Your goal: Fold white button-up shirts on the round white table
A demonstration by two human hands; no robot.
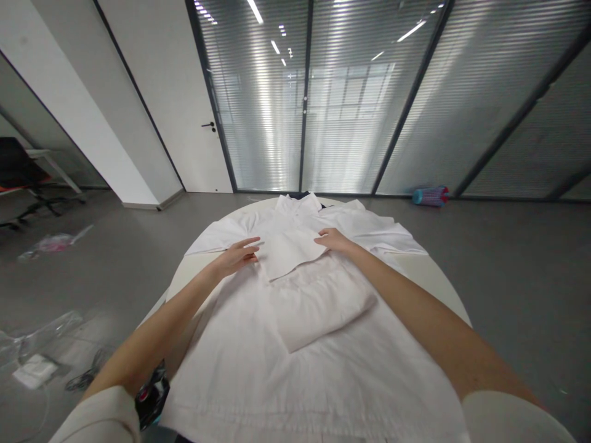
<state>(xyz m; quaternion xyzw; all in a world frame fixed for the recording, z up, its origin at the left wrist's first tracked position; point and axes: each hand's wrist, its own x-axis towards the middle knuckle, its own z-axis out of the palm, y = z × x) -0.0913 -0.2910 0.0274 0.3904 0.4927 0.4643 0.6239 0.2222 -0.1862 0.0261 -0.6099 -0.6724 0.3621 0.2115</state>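
Note:
A white short-sleeved shirt (221, 369) lies spread over a round table, its collar at the far side and its hem towards me. On its middle lies a folded white cloth (318, 301), with a smooth flap (290, 252) on top whose near edge stands slightly raised. My left hand (240, 255) is beside the flap's left edge, fingers apart; whether the fingertips touch it I cannot tell. At the flap's right edge, my right hand (335, 240) has its thumb and fingers closed on the cloth.
The pale round tabletop (415, 271) shows at both sides of the shirt. A black shiny packet (154, 394) is by my left forearm. On the floor are a white box with cables (36, 371), clear plastic wrapping (55, 243) and a blue-and-pink cylindrical item (430, 196).

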